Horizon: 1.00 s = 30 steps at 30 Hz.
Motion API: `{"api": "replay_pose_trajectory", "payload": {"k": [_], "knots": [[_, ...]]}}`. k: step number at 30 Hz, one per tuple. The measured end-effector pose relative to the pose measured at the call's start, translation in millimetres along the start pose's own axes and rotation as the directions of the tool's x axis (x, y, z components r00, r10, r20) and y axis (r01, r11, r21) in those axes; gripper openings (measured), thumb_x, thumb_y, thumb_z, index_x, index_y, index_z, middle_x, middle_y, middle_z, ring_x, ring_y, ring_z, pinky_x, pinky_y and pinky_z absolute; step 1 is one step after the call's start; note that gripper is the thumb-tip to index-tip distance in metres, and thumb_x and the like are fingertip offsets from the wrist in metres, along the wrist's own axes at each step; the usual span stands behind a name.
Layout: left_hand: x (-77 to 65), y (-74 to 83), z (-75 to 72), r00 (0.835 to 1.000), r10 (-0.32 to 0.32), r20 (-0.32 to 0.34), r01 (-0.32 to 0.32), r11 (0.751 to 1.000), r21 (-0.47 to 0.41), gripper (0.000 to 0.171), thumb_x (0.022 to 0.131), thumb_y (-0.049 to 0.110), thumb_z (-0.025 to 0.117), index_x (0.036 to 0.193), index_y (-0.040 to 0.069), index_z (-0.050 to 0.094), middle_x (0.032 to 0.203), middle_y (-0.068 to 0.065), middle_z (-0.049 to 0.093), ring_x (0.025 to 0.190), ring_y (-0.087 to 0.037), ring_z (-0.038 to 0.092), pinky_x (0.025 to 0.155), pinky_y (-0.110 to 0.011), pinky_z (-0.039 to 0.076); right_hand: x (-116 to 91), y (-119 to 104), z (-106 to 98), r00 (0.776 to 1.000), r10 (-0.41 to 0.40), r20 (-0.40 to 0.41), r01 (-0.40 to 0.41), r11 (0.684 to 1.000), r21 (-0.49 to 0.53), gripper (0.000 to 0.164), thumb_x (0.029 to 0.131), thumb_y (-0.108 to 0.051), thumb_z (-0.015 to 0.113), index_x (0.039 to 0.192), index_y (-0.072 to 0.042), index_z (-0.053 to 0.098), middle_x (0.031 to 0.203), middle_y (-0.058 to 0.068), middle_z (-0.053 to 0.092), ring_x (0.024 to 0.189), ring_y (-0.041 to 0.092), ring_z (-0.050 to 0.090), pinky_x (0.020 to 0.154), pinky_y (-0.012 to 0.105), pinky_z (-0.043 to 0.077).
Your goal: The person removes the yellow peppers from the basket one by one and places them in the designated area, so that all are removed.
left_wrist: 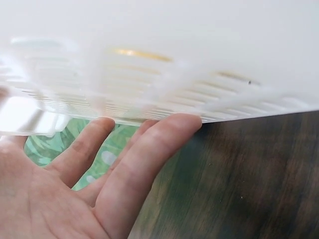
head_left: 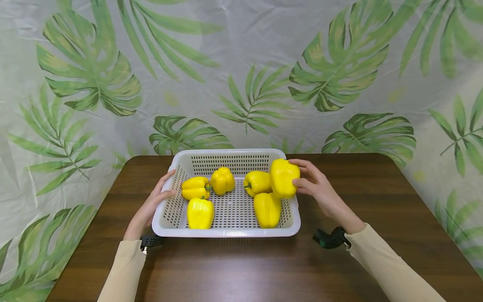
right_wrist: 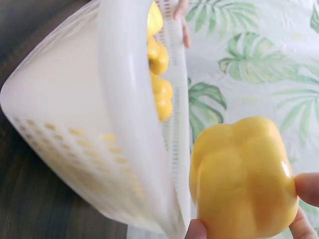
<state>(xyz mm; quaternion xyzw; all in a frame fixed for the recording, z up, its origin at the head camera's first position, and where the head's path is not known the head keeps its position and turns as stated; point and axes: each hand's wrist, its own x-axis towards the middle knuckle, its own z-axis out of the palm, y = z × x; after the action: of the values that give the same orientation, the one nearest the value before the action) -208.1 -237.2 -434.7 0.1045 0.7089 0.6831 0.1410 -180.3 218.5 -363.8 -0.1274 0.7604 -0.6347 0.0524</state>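
Note:
My right hand (head_left: pixel 315 184) holds a yellow bell pepper (head_left: pixel 284 178) over the right end of a white perforated plastic basket (head_left: pixel 226 233). In the right wrist view, thumb and fingertips press the sides of that pepper (right_wrist: pixel 244 179), which is raised beside the basket's rim (right_wrist: pixel 134 89). Against the basket's left wall lies my left hand (head_left: pixel 151 205), its fairly straight fingers (left_wrist: pixel 149 159) touching the outside. Several yellow peppers sit inside the basket: a left cluster with one pepper (head_left: pixel 222 180) at its back, and at right two peppers, one (head_left: pixel 267 210) nearer the front.
The basket stands on a dark brown wooden table (head_left: pixel 234 268), close to its back edge. Behind hangs a pale cloth (head_left: pixel 260 37) with green leaf prints. A black strap device (head_left: pixel 330 238) is worn on the right wrist and another (head_left: pixel 151 240) on the left.

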Motion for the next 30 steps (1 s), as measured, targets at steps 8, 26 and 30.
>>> {"api": "replay_pose_trajectory", "payload": {"k": [8,26,30], "knots": [[0.7,-0.7,0.3,1.0,-0.001,-0.002,0.001,1.0,-0.002,0.064,0.099,0.016,0.041,0.153,0.031,0.009,0.157,-0.014,0.001,0.128,-0.053,0.027,0.084,-0.067,0.039,-1,4,-13,0.999,0.009,-0.038,-0.009,1.0,-0.009,0.048,0.097,-0.016,0.052,0.143,-0.013,0.038,0.139,0.017,0.038,0.112,0.025,0.049,0.083,0.031,0.05],[2.6,0.0,-7.4,1.0,0.009,0.007,-0.009,1.0,-0.012,0.062,0.1,0.012,0.041,0.153,0.027,0.015,0.156,-0.017,0.006,0.127,-0.053,0.029,0.083,-0.063,0.042,-1,16,-36,0.989,-0.004,-0.15,0.0,1.0,-0.025,0.046,0.1,-0.017,0.048,0.145,-0.015,0.037,0.135,0.015,0.039,0.107,0.016,0.051,0.078,0.028,0.051],[2.8,0.9,-6.2,1.0,0.009,0.006,-0.009,1.0,-0.017,0.061,0.1,0.013,0.041,0.153,0.027,0.014,0.156,-0.017,0.005,0.128,-0.052,0.029,0.084,-0.063,0.041,1,22,-44,0.987,-0.001,-0.164,-0.004,0.999,-0.032,0.047,0.1,-0.018,0.047,0.146,-0.017,0.037,0.136,0.015,0.037,0.108,0.015,0.049,0.078,0.027,0.051]]}}
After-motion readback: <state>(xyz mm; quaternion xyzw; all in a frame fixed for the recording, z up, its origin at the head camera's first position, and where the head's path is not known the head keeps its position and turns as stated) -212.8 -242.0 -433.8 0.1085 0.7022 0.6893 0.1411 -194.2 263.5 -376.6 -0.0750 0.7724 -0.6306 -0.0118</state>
